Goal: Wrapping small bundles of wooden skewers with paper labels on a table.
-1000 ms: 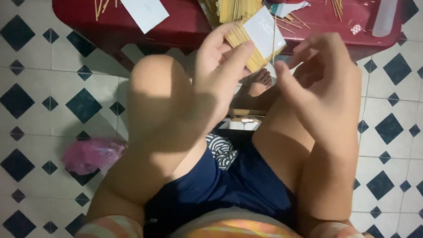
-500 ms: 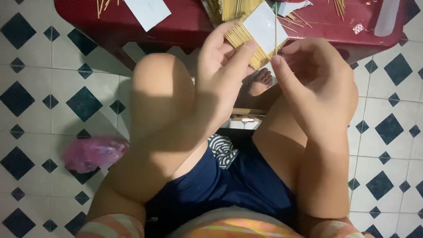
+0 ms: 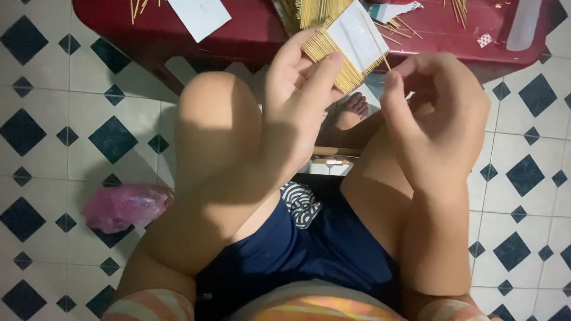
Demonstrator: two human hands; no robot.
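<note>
My left hand point(image 3: 300, 101) holds up a small mat of thin yellow sticks point(image 3: 330, 50) with a white paper strip point(image 3: 360, 38) stuck across its middle. Thumb and fingers pinch its lower left corner. My right hand point(image 3: 437, 113) is beside it on the right, fingers curled, pinching one thin stick point(image 3: 376, 43) that lies across the paper strip. Both hands are raised over my bare knees, in front of a dark red low table point(image 3: 250, 35).
The red table carries a pile of yellow sticks point(image 3: 309, 9), loose sticks point(image 3: 458, 9), a white paper sheet point(image 3: 199, 15) and a pale plastic piece point(image 3: 523, 24). A pink plastic bag point(image 3: 122, 205) lies on the white and dark blue tiled floor point(image 3: 65, 119) at left.
My right hand has moved in toward the stick mat and now pinches a single stick against it. The left hand and the mat have stayed in nearly the same place.
</note>
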